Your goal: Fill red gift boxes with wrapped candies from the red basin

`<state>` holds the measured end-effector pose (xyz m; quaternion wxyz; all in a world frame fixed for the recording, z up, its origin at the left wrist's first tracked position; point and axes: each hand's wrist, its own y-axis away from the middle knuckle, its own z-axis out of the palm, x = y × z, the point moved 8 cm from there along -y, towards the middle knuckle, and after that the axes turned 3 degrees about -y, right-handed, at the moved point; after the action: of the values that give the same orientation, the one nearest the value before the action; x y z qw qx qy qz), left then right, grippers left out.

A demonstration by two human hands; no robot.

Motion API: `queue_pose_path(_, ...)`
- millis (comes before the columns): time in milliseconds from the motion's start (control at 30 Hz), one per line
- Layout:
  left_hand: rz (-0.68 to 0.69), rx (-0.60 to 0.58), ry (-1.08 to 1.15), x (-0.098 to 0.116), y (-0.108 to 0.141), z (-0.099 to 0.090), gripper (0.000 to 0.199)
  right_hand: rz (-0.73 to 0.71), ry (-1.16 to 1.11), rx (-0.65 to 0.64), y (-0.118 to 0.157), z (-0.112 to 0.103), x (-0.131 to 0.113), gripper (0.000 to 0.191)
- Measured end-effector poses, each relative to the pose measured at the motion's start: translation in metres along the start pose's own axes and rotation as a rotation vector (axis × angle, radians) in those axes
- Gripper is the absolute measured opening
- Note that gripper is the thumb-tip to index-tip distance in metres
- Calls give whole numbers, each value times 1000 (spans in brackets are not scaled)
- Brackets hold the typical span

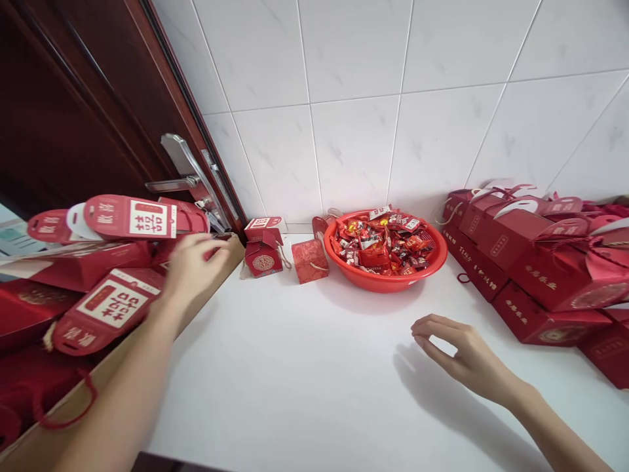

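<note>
My left hand [192, 267], slightly blurred, is over the pile of red gift boxes [118, 301] at the left. Its fingers are bent and a little apart, with nothing seen between them. Above the white table [295, 367], my right hand [462, 354] hovers with thumb and fingertips brought together in a ring and nothing visible in them. Beyond it stands a red plastic basket [388, 283] full of wrapped candies [383, 246]. A small closed red box [264, 257] and a red patterned box [309, 261] with a cord stand left of the basket.
Stacked red boxes [525, 262] with handles line the table's right side. A cardboard edge [216, 272] borders the pile at the left. Behind that pile is a dark wooden door [73, 98] with a metal handle [171, 185]. White wall tiles [354, 151] rise behind the table.
</note>
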<state>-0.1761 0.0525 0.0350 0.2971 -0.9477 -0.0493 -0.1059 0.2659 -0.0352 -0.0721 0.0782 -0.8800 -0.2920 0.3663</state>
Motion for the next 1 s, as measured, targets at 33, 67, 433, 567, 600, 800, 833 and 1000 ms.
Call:
queue_pose_path(33, 35, -127, -50, 6, -6, 26, 31, -1, 0, -5, 0, 2, 0, 23)
queue_pose_path(67, -10, -204, -99, 6, -12, 48, 30, -1, 2, -8, 0, 3, 0, 23)
queue_pose_path(433, -336, -161, 69, -13, -19, 95, 43, 4, 46, -58, 2, 10, 8, 23)
queue_pose_path(567, -482, 80, 287, -35, -8, 63, 36, 4, 24, -72, 2, 13, 7, 23)
queue_pose_path(600, -481, 148, 342, -37, -5, 52, 34, 9, 8, -75, 2, 13, 6, 23)
queue_pose_path(800, -121, 242, 574, 25, 18, -14, 18, -6, -119, -41, -13, 13, -7, 19)
queue_pose_path(833, -19, 200, 592, 47, 25, -20, 18, -28, -137, -23, -18, 10, -14, 18)
queue_pose_path(1000, 425, -194, 725, 164, 70, -5, 23, -240, -185, 46, -48, -11, -68, 19)
